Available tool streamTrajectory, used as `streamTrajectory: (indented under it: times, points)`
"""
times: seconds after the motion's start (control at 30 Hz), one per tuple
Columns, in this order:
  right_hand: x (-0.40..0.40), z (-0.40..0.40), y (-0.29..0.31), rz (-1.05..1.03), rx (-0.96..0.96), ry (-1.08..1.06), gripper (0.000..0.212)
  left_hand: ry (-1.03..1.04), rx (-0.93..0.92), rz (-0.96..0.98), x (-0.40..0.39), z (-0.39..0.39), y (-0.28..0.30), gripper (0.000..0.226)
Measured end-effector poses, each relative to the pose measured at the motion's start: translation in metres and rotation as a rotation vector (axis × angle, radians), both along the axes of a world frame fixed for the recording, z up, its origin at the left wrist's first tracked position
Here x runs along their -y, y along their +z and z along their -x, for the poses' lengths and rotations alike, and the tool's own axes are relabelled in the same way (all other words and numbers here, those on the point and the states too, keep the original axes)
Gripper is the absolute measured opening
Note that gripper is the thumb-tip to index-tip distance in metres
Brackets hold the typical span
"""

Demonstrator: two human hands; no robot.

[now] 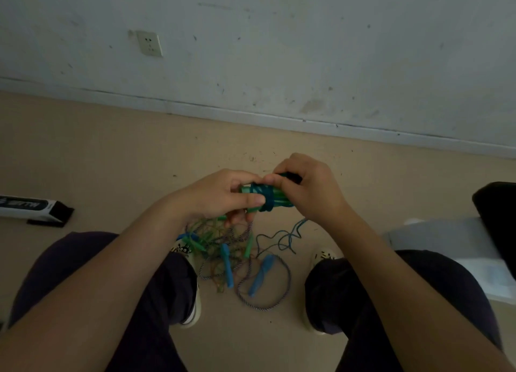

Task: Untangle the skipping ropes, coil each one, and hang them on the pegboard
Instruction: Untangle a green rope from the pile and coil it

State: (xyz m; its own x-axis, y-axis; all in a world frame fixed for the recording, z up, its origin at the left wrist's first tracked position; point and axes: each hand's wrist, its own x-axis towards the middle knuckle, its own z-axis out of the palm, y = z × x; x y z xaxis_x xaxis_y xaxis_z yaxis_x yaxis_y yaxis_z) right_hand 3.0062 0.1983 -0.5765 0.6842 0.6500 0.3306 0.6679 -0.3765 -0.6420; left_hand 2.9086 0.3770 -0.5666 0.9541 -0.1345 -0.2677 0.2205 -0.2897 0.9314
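Above the tan floor (83, 153), in front of the seated person's knees, both hands are brought close together on one small bundle: a pair of light green plastic rope handles (252, 199) lying side by side with dark teal cord (266, 197) wound around their middle. The left hand (220, 195) grips the handles from the left end, thumb laid along the near side, fingers curled over the far side. The right hand (310, 192) closes on the right end of the same bundle, its fingertips pinching at the wound cord; whether it holds the handles themselves I cannot tell. A loose tail of the teal cord (279, 239) drops from under the right hand and squiggles across the floor. Directly below the hands, between the person's two pale shoes, lies the tangled heap of skipping ropes (223, 248): thin green and brownish strands knotted with a blue-and-white twisted rope (282, 290) that loops out toward the right shoe, and several blue handles (259, 276) and green ones mixed in. Off to the left on the floor rests a long white-and-black carton (33, 208). A scuffed white wall (307, 50) with a socket plate (150, 44) stands beyond.
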Motion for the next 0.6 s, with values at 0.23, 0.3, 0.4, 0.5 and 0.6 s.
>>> streamTrajectory:
  times: [0.23, 0.3, 0.4, 0.5, 0.6]
  points:
    - [-0.0007, -0.0037, 0.0040, -0.014, -0.416, 0.057, 0.026, -0.006, 0.036, -0.050, 0.0016, 0.0026, -0.0041, 0.037]
    - [-0.0010, -0.0043, 0.0037, -0.022, -0.529, 0.072, 0.021, 0.015, 0.049, -0.024, 0.0006, 0.0018, -0.0064, 0.052]
    - [-0.0015, -0.0035, 0.0039, -0.062, -0.653, 0.084, 0.020, 0.027, 0.098, -0.004, 0.0023, 0.0012, -0.0086, 0.064]
    - [-0.0003, -0.0035, 0.0049, -0.219, -0.937, 0.110, 0.024, 0.074, 0.162, 0.035, 0.0044, 0.0002, -0.0090, 0.053]
    - [0.0019, -0.0045, 0.0034, -0.340, -1.161, 0.224, 0.038, 0.177, 0.218, 0.109, 0.0041, -0.0014, -0.0071, 0.038]
